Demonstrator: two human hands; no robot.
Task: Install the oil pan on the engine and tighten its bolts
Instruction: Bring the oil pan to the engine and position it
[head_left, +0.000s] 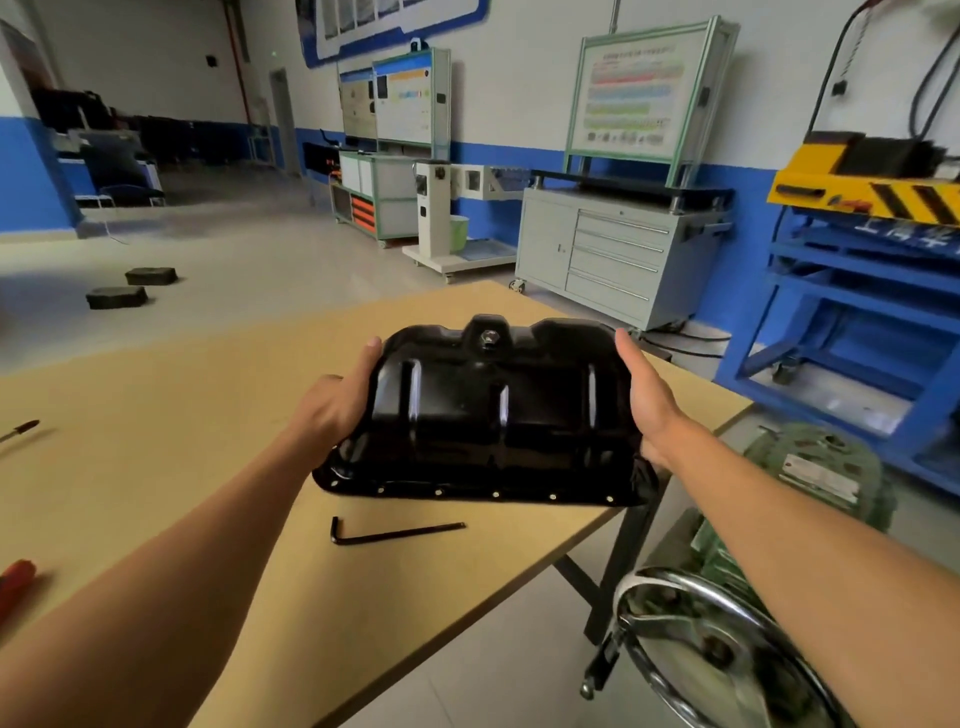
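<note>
Left hand (340, 400) clasps the oil pan (498, 415) at its 9 o'clock end, right hand (649, 395) at 3 o'clock (long axis crosswise), held above the table (156, 415); green machinery (815, 467) at 4 o'clock sits nearer the right hand.

One wide-angle head-worn view looks forward and down from above and behind the fingers (370, 349), close in, with both forearms (182, 571) filling the lower frame. The tabletop (156, 415) lies under the fingers, the workshop wall (519, 78) far beyond them.
</note>
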